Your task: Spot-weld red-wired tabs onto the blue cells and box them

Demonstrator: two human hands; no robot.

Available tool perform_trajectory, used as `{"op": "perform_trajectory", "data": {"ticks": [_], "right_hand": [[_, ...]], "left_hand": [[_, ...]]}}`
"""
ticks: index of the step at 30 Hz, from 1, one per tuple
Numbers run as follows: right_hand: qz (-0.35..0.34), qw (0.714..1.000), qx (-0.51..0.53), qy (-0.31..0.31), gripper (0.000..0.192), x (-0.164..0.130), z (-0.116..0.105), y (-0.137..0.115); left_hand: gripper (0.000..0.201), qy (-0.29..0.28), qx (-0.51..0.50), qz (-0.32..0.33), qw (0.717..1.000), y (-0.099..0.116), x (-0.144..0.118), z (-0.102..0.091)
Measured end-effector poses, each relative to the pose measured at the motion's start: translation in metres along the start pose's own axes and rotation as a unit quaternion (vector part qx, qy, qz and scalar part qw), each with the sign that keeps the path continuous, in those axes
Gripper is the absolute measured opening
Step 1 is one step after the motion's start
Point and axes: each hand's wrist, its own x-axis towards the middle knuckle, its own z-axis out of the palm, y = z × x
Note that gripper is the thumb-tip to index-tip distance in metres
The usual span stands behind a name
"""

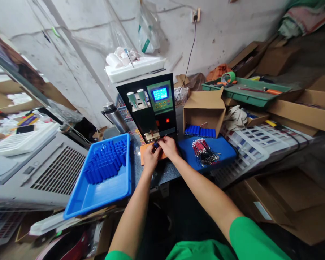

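Note:
My left hand (pixel 151 158) is closed around a dark blue cylindrical battery cell (pixel 156 145), held just under the copper-coloured electrode tips (pixel 151 133) of a black spot welder (pixel 164 128). Beside it, my right hand (pixel 168 147) has its fingers pinched together at the end of the cell; what they grip is too small to make out. Both hands are over an orange block (pixel 142 151) at the welder's foot. Red and black wire leads (pixel 203 151) lie bundled on a blue pad (pixel 224 150) to the right.
On the left, a blue tray (pixel 97 196) holds rows of blue cells (pixel 107 162). An open cardboard box (pixel 204 103) with more cells stands behind the pad. A steel flask (pixel 116 117) is left of the welder; a green tray (pixel 249 92) with tools lies at the back right.

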Motion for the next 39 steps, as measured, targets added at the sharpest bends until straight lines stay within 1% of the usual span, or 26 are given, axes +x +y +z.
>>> {"op": "perform_trajectory", "data": {"ticks": [4,11,18,23,28,33,39], "right_hand": [[-0.013,1.000,0.002,-0.003,0.015,0.001,0.002,0.002],[-0.016,1.000,0.001,-0.006,0.014,-0.001,-0.002,-0.001],[-0.004,1.000,-0.006,-0.004,0.011,0.000,0.000,0.000],[-0.002,1.000,-0.016,-0.003,0.012,-0.001,-0.001,-0.002],[-0.004,0.999,-0.032,-0.004,0.013,-0.001,-0.002,-0.004],[-0.004,0.999,-0.039,-0.004,0.013,-0.002,-0.003,-0.006],[-0.007,0.999,-0.044,-0.005,0.012,-0.003,-0.004,-0.009]], "left_hand": [[0.021,0.001,-0.007,0.000,1.000,0.000,0.000,0.000],[0.020,-0.006,-0.014,0.003,1.000,-0.001,0.000,0.001],[0.020,-0.004,-0.015,-0.002,1.000,0.001,0.001,0.000],[0.018,0.003,0.007,-0.004,1.000,0.002,0.000,0.000],[0.021,0.008,0.008,-0.012,1.000,0.002,0.000,0.001],[0.019,0.005,-0.007,-0.014,1.000,0.003,0.000,0.001],[0.019,0.010,0.008,-0.010,1.000,0.004,0.000,0.001]]}}
